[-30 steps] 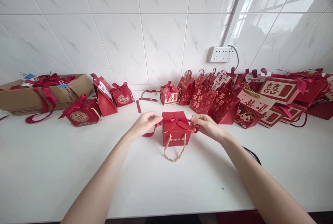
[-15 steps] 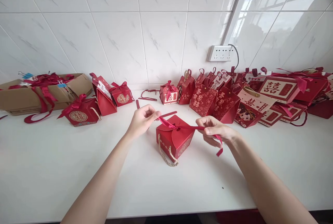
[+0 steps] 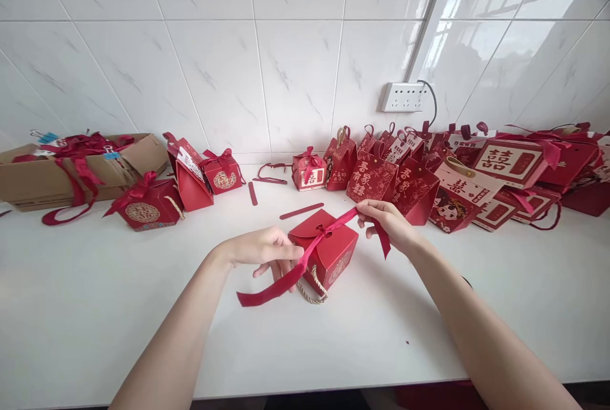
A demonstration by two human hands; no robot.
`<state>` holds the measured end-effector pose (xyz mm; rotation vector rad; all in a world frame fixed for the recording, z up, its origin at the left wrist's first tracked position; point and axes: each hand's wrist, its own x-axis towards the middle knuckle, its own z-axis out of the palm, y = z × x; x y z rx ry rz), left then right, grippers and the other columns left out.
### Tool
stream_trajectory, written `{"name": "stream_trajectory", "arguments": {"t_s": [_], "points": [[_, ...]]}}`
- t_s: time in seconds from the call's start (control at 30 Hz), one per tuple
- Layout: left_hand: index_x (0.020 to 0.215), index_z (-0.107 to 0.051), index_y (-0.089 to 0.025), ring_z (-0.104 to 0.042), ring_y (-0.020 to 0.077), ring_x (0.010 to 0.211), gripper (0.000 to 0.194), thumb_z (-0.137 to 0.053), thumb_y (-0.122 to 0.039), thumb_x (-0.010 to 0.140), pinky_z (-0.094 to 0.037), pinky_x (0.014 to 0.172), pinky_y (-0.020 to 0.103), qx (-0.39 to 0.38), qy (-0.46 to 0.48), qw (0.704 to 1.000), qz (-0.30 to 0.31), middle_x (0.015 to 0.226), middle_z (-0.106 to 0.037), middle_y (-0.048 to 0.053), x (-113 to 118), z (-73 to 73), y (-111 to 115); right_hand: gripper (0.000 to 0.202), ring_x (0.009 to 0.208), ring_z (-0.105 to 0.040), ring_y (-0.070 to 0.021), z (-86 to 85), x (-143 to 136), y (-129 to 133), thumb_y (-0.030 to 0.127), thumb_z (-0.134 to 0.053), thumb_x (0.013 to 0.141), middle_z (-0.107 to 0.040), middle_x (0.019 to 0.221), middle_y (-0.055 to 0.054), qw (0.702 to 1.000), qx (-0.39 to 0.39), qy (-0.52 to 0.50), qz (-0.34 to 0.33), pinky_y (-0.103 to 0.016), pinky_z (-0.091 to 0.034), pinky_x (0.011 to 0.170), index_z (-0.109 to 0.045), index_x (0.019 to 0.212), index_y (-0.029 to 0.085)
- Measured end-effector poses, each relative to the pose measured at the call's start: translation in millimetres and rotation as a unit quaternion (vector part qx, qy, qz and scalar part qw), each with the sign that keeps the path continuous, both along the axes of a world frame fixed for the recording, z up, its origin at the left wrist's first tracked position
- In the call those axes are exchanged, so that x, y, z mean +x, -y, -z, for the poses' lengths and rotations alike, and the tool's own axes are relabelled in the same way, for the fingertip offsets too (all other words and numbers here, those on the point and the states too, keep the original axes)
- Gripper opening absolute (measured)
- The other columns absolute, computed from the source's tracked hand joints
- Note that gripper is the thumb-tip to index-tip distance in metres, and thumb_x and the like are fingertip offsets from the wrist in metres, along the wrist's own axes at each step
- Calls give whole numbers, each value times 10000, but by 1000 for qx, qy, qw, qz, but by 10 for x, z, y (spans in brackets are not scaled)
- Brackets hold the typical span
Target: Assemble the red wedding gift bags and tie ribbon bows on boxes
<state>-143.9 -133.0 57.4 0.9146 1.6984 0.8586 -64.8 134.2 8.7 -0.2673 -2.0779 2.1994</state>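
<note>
A red gift box [image 3: 340, 257] with a petal-fold top stands on the white table, and a gold rope handle [image 3: 312, 299] hangs from its near left side. A shiny red ribbon [image 3: 340, 222] crosses its top, knotted at the middle. My left hand [image 3: 267, 254] is at the box's left corner, thumb and fingers closed on one ribbon end, whose tail [image 3: 262, 297] sticks out toward the lower left. Above the box's right rear corner, my right hand [image 3: 386, 222] pinches the other end, with its tail hanging below the fingers.
Behind the box lie red paper strips [image 3: 302, 210]. A cardboard box [image 3: 47, 181] of ribbons stands at left, near finished-looking red boxes [image 3: 150, 206]. Many red gift boxes [image 3: 372, 178] crowd the right side along the tiled wall, under a power strip [image 3: 405, 97].
My left hand has moved down and toward me, pulling its ribbon end across the box's front left. My right hand has moved up and slightly left with the other end.
</note>
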Motion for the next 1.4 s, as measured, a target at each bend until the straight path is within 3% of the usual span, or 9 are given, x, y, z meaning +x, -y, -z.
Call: {"name": "stream_trajectory", "arguments": {"t_s": [0.13, 0.27, 0.53, 0.8, 0.93, 1.07, 1.2, 1.3, 1.4], "points": [[776, -646, -153, -555, 103, 508, 300, -557, -436, 824, -329, 389, 184, 13, -20, 1000, 16, 688, -691, 51, -3, 30, -11, 343, 700, -567, -141, 18, -17, 15, 476, -746, 655, -596, 718, -45, 1000, -17, -13, 14, -203, -524, 499, -628, 686, 155], [605, -560, -156, -527, 106, 471, 247, -539, -306, 800, -392, 493, 222, 32, -22, 999, -22, 501, -565, -6, -5, 35, -9, 309, 739, -597, -143, 29, -29, 21, 434, -757, 672, -622, 752, -49, 996, -68, -45, 23, -265, -570, 708, -640, 677, 149], [543, -341, -180, -342, 50, 346, 326, -499, -304, 800, -227, 430, 213, 113, -22, 969, -221, 455, -251, -80, -145, 117, -15, 268, 552, -578, -125, -57, 8, 38, 300, -752, 663, -548, 565, -9, 976, -204, -11, 75, -264, -544, 585, -549, 564, 156], [474, -424, -158, -217, 19, 269, 412, -684, -367, 714, -88, 338, 187, 222, 129, 947, -195, 324, -269, -83, -335, 177, 178, 259, 462, -458, -98, -38, 22, -108, 259, -671, 665, -458, 470, 46, 944, -321, -58, 50, -263, -438, 504, -461, 531, 189], [496, -544, -135, -255, 27, 286, 353, -821, -353, 518, -141, 318, 171, 274, 162, 933, -166, 312, -312, -72, -360, 53, 365, 170, 732, -614, -168, -206, 62, -70, 253, -715, 599, -678, 761, -19, 943, -320, -91, 11, -292, -488, 652, -559, 558, 200], [537, -586, -147, -425, 67, 440, 317, -819, -360, 525, -281, 353, 150, 345, 142, 908, -191, 468, -488, -16, -319, -97, 412, 142, 1025, -600, -247, -468, 65, 154, 297, -713, 612, -690, 1046, -54, 935, -311, -138, -102, -387, -461, 896, -613, 572, 204], [538, -604, -131, -568, 121, 707, 260, -785, -303, 613, -482, 608, 218, 408, 128, 867, -257, 847, -665, 69, -237, -284, 218, 171, 923, -639, -240, -703, -35, 427, 326, -690, 680, -712, 951, -52, 932, -282, -157, -166, -420, -485, 868, -636, 583, 197], [492, -577, -133, -604, 177, 827, 292, -716, -305, 683, -499, 716, 277, 432, 168, 837, -292, 963, -677, 99, -140, -470, 21, 221, 790, -652, -213, -840, -122, 595, 391, -670, 710, -715, 842, -62, 934, -246, -169, -198, -378, -522, 768, -675, 651, 178], [676, -673, -140, -611, 193, 863, 175, -625, -304, 716, -497, 727, 290, 453, 190, 817, -302, 1005, -678, 106, -46, -644, -112, 241, 705, -644, -192, -909, -166, 742, 397, -688, 677, -708, 775, -63, 937, -224, -183, -197, -337, -532, 664, -700, 725, 161]]}}
